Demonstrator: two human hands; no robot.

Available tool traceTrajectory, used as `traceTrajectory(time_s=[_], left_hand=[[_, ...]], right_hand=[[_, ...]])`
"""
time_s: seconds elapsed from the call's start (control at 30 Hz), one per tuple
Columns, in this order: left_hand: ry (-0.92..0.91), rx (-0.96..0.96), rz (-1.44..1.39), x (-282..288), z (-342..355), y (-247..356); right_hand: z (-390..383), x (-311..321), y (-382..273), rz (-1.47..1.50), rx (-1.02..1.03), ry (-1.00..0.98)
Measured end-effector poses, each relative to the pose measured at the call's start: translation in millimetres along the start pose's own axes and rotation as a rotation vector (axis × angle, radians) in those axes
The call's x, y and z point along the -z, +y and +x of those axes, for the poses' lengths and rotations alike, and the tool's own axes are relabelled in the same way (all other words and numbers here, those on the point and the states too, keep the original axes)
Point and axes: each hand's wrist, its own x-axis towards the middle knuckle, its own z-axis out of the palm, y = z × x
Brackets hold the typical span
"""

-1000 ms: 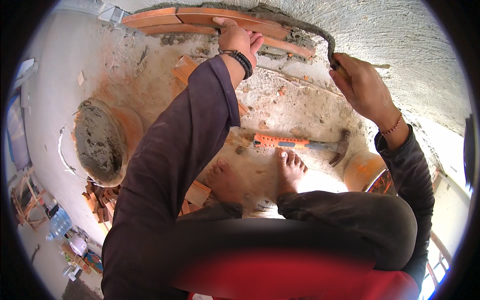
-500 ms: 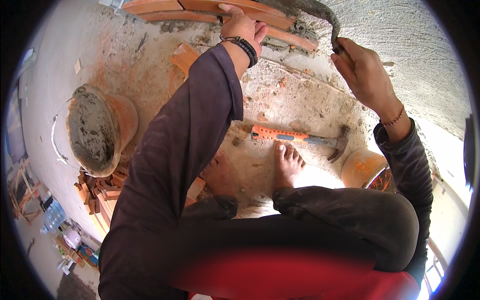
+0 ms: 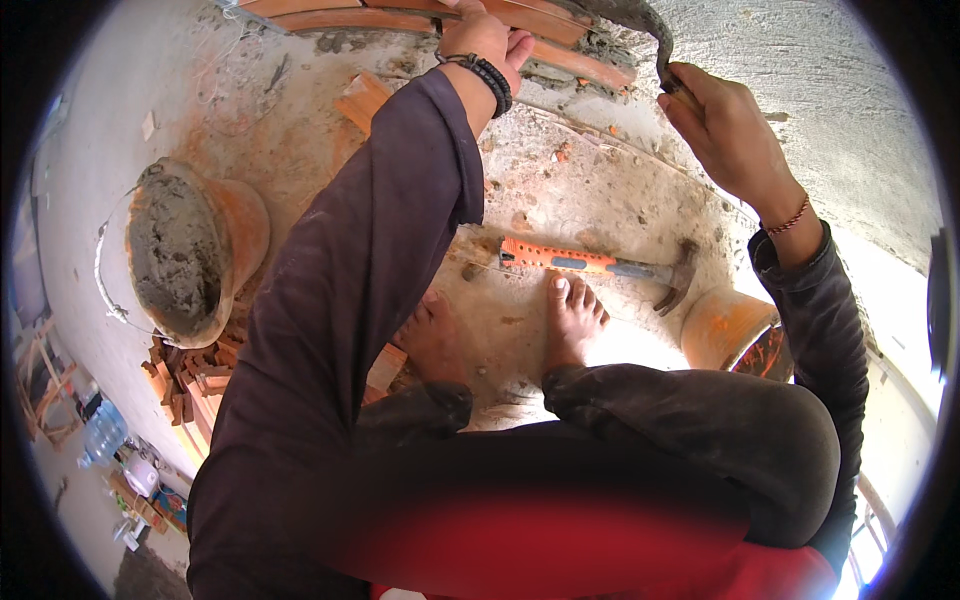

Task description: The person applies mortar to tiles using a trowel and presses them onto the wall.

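Note:
My left hand [image 3: 482, 45] is at the top of the view on a long orange brick [image 3: 535, 20] in a low brick course. Its thumb reaches over the brick's face and the other fingers curl by the lower edge; the fingertips are partly hidden. Another brick row [image 3: 585, 65] lies just below, with grey mortar around it. My right hand [image 3: 730, 130] is closed round the handle of a mortar-smeared trowel [image 3: 655, 40]. The trowel's neck bends up and left, and its blade, partly cut off by the frame, is by the bricks' right end.
An orange-handled hammer [image 3: 600, 265] lies on the dusty floor in front of my bare feet. To the left stands a bucket of mortar [image 3: 180, 255], with stacked orange bricks [image 3: 205, 385] below it. A second bucket [image 3: 725, 330] lies right, beside a rough grey wall [image 3: 830, 90].
My left hand has shifted slightly up along the brick. The right hand with the trowel has moved a little up and left. The view itself has shifted slightly.

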Motion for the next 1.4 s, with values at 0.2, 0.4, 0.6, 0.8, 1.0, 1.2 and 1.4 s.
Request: traceTrajectory(time_s=[0.2,0.4,0.6,0.8,1.0,1.2,1.4], left_hand=[[-0.018,-0.002,0.006,0.7,2.1,0.3],[-0.054,0.001,0.008,2.3,4.6,-0.3],[-0.057,0.016,0.014,1.7,5.1,-0.1],[-0.009,0.043,0.012,-0.5,0.7,3.5],[-0.048,0.062,0.01,2.4,-0.2,7.0],[-0.096,-0.084,0.115,4.7,-19.0,5.3],[-0.076,-0.046,0.103,3.4,-23.9,13.4]], right_hand=[[-5.2,-1.2,-4.1,0.05,0.035,0.043],[-2.5,-2.6,-3.7,0.022,0.03,0.021],[0.1,-5.1,-4.3,-0.012,0.038,0.035],[2.5,-8.0,-1.6,0.002,0.066,0.053],[-13.3,18.0,-0.9,0.068,-0.031,0.045],[-84.3,14.9,-23.5,0.761,-0.413,-0.075],[-117.6,-38.5,-37.2,1.107,-0.78,-0.335]])
